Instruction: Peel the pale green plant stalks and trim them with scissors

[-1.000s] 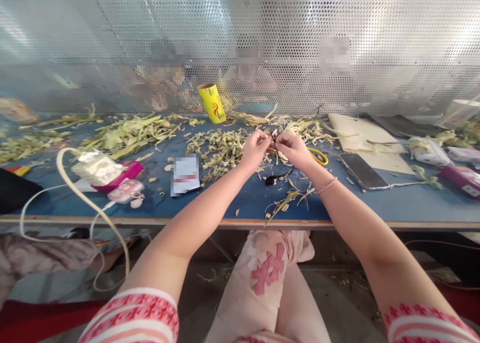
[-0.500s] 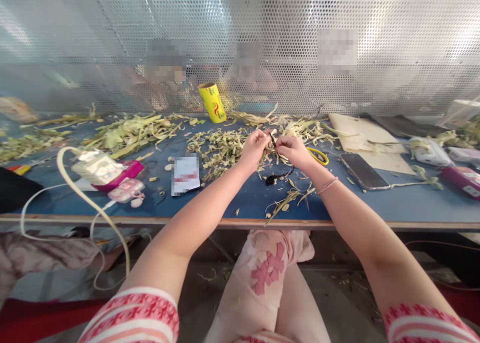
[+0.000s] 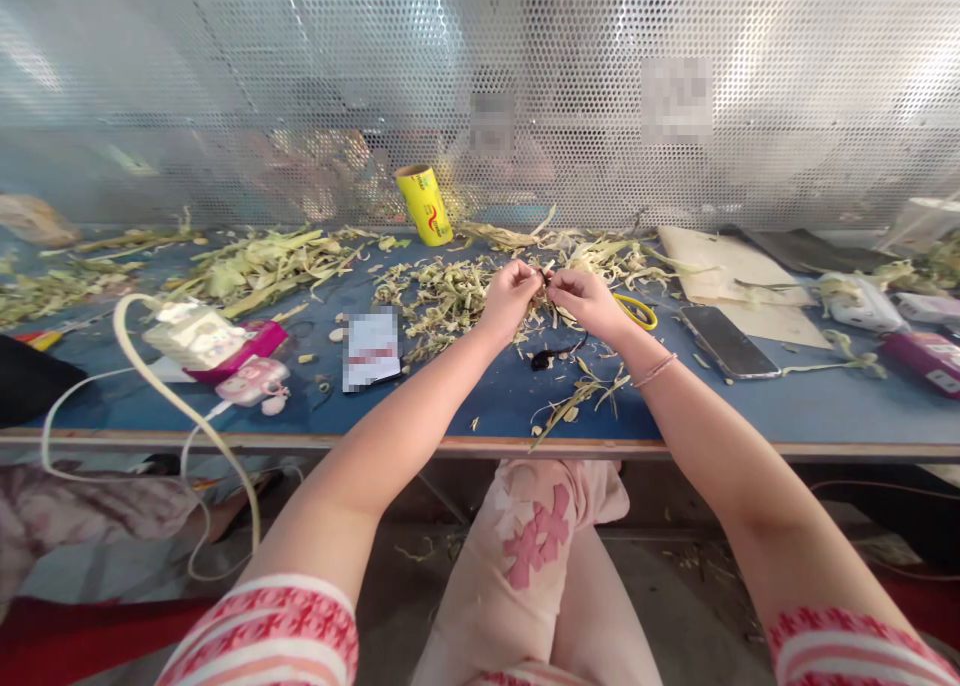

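Observation:
My left hand is closed in a pinch over the pile of plant scraps. Its fingertips meet a thin dark strand. Facing it, my right hand pinches the same dark strand, and the two sets of fingertips are almost touching. Fingers hide most of the strand. Below the hands, a black cord lies in a small tangle on the blue tabletop, one end running up toward my right hand; whether it joins the strand I cannot tell. A yellow ring rests just beyond my right wrist.
A yellow tube stands tilted by the perforated metal wall. Left are a blurred card, a charger with cables and dry stalks. Right are a phone and brown cardboard. Long leaves lie near the edge.
My fingertips have shifted slightly, and less of the dark strand shows between them. My right fingers sit a little lower. Things on the table have stayed in place.

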`<state>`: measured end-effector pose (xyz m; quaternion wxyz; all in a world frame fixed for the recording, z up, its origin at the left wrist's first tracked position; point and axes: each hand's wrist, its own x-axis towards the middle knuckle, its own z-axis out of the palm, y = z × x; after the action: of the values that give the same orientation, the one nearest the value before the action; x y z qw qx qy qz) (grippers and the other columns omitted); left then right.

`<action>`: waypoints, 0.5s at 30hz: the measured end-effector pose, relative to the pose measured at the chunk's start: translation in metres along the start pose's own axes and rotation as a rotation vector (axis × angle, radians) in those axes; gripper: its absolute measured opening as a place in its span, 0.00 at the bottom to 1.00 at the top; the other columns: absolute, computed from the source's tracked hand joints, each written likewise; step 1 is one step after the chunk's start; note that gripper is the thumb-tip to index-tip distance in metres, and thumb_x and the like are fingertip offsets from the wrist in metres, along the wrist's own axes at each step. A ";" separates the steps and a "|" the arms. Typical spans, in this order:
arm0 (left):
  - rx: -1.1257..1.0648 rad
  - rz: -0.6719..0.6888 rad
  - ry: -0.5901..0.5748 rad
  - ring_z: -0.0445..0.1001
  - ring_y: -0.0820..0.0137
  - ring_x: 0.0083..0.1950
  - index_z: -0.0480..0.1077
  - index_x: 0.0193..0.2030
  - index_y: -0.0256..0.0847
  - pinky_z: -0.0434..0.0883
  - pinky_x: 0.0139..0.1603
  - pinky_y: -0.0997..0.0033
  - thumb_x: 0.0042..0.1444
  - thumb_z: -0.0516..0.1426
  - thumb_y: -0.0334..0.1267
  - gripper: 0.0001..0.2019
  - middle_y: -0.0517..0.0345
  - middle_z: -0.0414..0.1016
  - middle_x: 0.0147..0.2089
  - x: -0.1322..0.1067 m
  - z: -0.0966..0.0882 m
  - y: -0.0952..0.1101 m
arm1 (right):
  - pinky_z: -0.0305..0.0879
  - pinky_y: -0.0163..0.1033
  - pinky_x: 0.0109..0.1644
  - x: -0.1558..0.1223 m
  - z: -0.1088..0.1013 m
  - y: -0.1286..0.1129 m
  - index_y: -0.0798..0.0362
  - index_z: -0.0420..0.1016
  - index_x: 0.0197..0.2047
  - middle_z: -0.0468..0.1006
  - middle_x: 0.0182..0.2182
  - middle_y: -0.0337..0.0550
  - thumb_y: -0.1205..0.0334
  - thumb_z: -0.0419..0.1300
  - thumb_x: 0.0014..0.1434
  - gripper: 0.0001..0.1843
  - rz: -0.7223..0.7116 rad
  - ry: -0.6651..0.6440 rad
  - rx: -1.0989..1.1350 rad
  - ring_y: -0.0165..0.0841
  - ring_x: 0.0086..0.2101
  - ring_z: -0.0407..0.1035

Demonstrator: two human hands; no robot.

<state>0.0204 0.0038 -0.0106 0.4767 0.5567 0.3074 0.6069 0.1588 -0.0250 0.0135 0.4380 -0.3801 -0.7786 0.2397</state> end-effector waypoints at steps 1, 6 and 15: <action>-0.007 0.000 -0.003 0.61 0.81 0.24 0.57 0.24 0.40 0.59 0.25 0.78 0.48 0.56 0.30 0.09 0.64 0.68 0.26 0.000 0.000 -0.001 | 0.49 0.36 0.30 0.000 -0.001 0.000 0.52 0.60 0.22 0.58 0.20 0.34 0.58 0.53 0.52 0.11 -0.015 -0.004 -0.009 0.26 0.24 0.52; -0.086 -0.058 0.009 0.59 0.81 0.23 0.56 0.23 0.40 0.57 0.24 0.78 0.48 0.55 0.29 0.10 0.65 0.67 0.24 -0.002 0.002 0.005 | 0.52 0.36 0.30 0.001 -0.006 0.011 0.53 0.65 0.25 0.63 0.22 0.37 0.59 0.47 0.57 0.12 -0.030 0.027 0.031 0.28 0.24 0.56; -0.232 -0.202 0.010 0.59 0.83 0.22 0.54 0.22 0.39 0.56 0.23 0.79 0.50 0.56 0.28 0.13 0.64 0.69 0.27 -0.005 0.004 0.020 | 0.60 0.37 0.32 0.004 -0.009 0.020 0.52 0.67 0.35 0.68 0.27 0.39 0.65 0.53 0.56 0.03 -0.099 0.188 -0.133 0.29 0.27 0.62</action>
<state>0.0190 -0.0080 0.0062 0.5951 0.4611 0.2919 0.5900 0.1731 -0.0095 0.0066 0.4944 -0.3902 -0.7660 0.1288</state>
